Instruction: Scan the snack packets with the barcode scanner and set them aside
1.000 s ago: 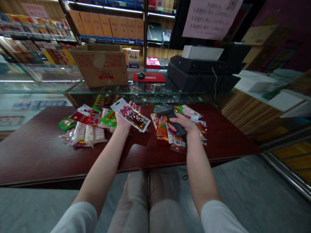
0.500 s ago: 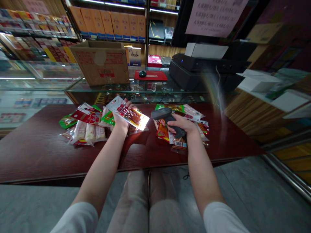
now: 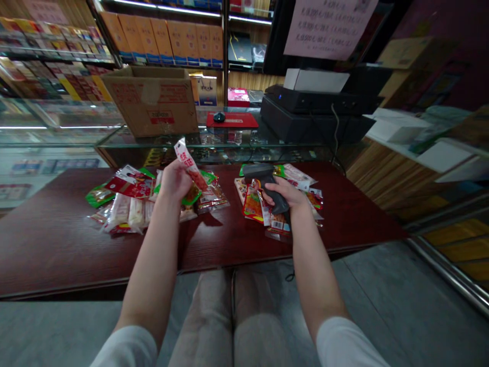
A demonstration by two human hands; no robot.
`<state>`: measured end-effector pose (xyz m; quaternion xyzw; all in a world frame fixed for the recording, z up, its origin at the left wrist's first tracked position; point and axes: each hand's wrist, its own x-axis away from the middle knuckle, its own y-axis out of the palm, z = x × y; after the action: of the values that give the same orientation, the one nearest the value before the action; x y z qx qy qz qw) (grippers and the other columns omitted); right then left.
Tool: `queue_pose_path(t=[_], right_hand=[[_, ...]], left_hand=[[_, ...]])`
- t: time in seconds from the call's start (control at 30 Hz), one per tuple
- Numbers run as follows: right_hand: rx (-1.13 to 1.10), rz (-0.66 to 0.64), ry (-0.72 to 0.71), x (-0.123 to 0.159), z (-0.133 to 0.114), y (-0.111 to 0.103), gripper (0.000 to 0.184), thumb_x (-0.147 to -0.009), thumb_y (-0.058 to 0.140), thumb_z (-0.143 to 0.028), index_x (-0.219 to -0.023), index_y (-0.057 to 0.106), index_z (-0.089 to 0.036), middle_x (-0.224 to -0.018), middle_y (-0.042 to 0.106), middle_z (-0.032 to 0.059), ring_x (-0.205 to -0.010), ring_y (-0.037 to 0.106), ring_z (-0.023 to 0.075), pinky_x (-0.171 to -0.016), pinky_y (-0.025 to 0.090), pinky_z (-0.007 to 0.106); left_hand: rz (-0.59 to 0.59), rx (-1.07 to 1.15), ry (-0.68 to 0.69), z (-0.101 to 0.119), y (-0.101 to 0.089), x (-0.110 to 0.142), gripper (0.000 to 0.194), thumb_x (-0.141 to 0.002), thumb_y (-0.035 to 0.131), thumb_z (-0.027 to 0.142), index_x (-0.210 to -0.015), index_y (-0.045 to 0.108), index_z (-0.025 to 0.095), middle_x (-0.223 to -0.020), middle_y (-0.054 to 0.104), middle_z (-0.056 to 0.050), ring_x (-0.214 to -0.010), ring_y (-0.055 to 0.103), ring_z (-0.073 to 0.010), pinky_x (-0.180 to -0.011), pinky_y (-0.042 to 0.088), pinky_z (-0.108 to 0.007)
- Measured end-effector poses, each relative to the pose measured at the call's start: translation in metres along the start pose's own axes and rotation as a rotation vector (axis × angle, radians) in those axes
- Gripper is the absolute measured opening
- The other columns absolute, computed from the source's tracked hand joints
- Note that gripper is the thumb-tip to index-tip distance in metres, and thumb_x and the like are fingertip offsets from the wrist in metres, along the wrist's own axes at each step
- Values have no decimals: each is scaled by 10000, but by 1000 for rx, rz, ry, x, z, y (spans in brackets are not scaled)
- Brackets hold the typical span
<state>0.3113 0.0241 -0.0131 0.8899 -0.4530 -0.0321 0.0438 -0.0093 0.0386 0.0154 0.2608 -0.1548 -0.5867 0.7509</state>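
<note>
Packet and scanner in hand, details half lost

Left of centre, the left hand (image 3: 175, 179) had its fingers clamped on a snack packet (image 3: 190, 164), though its far fingers were hidden. Right of centre, the right hand (image 3: 284, 192) wrapped its fingers around a dark scanner (image 3: 267, 186), which partly covered the right pile of packets (image 3: 254, 204). Small print was illegible; both sleeves (image 3: 128, 346) were cut off at the bottom edge.
</note>
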Motion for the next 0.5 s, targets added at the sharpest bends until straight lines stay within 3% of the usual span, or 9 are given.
queue_pose_path(t=[0.07, 0.13, 0.2, 0.3, 0.33, 0.4, 0.5], right_hand=[[-8, 23, -11, 0, 1, -1, 408, -794, 745, -479, -941, 491, -195, -533, 581, -38, -427, 483, 102, -404, 359, 211], [-16, 34, -17, 0, 2, -2, 407, -792, 748, -485, -925, 491, -198, -534, 582, -34, -429, 486, 102, -404, 369, 210], [-30, 51, -7, -1, 2, -2, 416, -779, 764, -486, -908, 488, -202, -541, 589, -29, -438, 493, 101, -408, 387, 209], [-55, 84, 20, -1, 1, -2, 428, -753, 792, -474, -876, 483, -205, -554, 599, -22, -455, 506, 99, -414, 412, 206], [-65, 95, 21, -1, 1, -2, 426, -747, 799, -465, -872, 486, -204, -561, 600, -24, -459, 507, 97, -413, 416, 205], [-84, 115, 15, -1, 0, -1, 423, -737, 810, -447, -870, 493, -201, -579, 598, -31, -461, 505, 90, -407, 416, 198], [-96, 116, 11, 0, -1, -2, 412, -752, 798, -450, -876, 498, -197, -594, 596, -33, -459, 505, 84, -403, 412, 191]], left_hand=[[86, -300, 24, -3, -7, -4, 332, -554, 566, 63, -872, 576, 161, -847, 616, -38, -823, 644, -186, -870, 542, -336], [199, -695, 134, -7, -12, -4, 566, -563, 583, 34, -1121, 571, 128, -1103, 623, -131, -1059, 637, -282, -997, 499, -442], [275, -1089, 275, -10, -14, 1, 744, -603, 598, 23, -1336, 484, 74, -1358, 501, -249, -1291, 512, -389, -1111, 388, -539], [264, -1519, 451, -14, -9, 14, 742, -722, 566, 49, -1448, 420, 20, -1534, 318, -326, -1447, 308, -468, -1174, 216, -632], [200, -1616, 497, -15, -5, 18, 694, -774, 542, 71, -1459, 433, 41, -1551, 321, -308, -1458, 299, -455, -1178, 203, -631], [-63, -1758, 541, -21, 3, 26, 574, -871, 486, 137, -1445, 499, 124, -1534, 414, -236, -1429, 379, -396, -1172, 257, -577], [-522, -1942, 408, -33, 12, 32, 404, -941, 462, 281, -1284, 661, 204, -1402, 590, -165, -1298, 535, -365, -1128, 322, -561]])
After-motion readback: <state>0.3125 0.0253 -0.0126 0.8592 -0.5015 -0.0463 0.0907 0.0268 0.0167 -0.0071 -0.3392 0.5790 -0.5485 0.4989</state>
